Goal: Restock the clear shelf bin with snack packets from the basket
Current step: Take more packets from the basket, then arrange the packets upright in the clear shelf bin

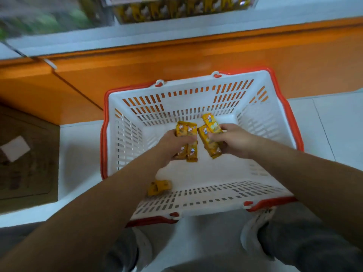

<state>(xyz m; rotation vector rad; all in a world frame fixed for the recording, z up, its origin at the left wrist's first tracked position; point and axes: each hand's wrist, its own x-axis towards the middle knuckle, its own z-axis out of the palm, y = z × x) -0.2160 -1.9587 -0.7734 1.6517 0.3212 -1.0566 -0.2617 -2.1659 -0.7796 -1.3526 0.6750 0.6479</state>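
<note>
A white plastic basket [176, 91] with red handles stands on the floor below me. Both my hands are inside it. My left hand [172, 143] grips a pair of yellow snack packets [186, 130]. My right hand [233, 141] grips two more yellow snack packets [210, 126]. One loose yellow packet [159, 187] lies on the basket floor near the front left, partly hidden by my left forearm. The clear shelf bin [176, 10], holding the same yellow packets, sits at the top of the view, blurred.
An orange shelf base [176, 55] runs behind the basket. A brown cardboard box [25, 160] with a white label lies on the floor to the left. My white shoes [253, 238] and grey trouser legs are just behind the basket on pale floor tiles.
</note>
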